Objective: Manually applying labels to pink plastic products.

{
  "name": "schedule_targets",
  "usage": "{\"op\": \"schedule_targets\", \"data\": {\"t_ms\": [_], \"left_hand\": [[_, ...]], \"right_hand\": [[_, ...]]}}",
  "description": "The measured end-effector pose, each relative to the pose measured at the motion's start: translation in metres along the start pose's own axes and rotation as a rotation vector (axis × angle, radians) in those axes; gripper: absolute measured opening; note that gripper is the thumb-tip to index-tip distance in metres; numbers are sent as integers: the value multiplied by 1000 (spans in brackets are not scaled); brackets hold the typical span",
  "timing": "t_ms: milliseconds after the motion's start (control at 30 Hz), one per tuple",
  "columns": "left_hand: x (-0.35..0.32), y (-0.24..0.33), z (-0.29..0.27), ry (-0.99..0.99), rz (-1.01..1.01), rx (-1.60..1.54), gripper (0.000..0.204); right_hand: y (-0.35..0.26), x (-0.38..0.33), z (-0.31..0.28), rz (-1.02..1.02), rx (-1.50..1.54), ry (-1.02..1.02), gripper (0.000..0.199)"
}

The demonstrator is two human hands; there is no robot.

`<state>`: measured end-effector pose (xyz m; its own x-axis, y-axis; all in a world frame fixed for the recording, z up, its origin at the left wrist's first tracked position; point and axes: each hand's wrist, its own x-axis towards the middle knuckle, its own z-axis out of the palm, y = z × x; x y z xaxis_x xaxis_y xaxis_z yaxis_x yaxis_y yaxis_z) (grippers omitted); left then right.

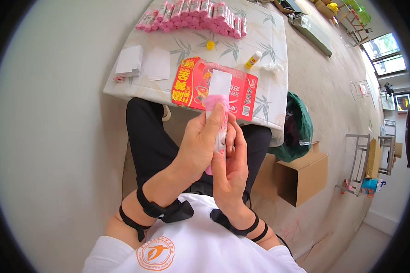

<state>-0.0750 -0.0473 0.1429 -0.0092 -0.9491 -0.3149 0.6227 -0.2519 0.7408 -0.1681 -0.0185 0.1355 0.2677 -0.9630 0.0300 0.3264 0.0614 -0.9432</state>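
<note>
Both hands are closed around a slim pink roll (217, 99) with a white printed label around it, held upright above the table's near edge. My left hand (193, 143) grips its left side, with the thumb pressed along the front near the top. My right hand (232, 175) wraps the lower right side, fingers curled behind. A white paper strip (221, 82) shows just beyond the roll's upper end; I cannot tell whether it is joined to the roll or lies behind it. Under it lies a flattened red printed cardboard sheet (246, 98).
Many labelled pink rolls (193, 18) are stacked at the table's far side. White paper slips (157, 63) and a folded white stack (130, 60) lie left. A glue stick (253, 59) stands right, its yellow cap (210, 45) apart. A green bag (298, 129) and cardboard box (305, 177) sit right.
</note>
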Motion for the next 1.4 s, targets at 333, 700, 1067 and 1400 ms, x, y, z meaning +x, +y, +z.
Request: {"op": "schedule_targets", "data": {"t_ms": [333, 700, 1067, 1400], "left_hand": [[6, -6, -11, 54, 14, -46, 38], [22, 1, -25, 58, -26, -12, 48], [53, 31, -60, -188, -207, -304, 77], [110, 5, -88, 168, -180, -258, 32]], "right_hand": [[6, 5, 5, 2, -204, 20, 56], [14, 23, 10, 72, -194, 10, 62], [29, 49, 13, 258, 122, 29, 80], [55, 105, -22, 404, -360, 32, 35]]}}
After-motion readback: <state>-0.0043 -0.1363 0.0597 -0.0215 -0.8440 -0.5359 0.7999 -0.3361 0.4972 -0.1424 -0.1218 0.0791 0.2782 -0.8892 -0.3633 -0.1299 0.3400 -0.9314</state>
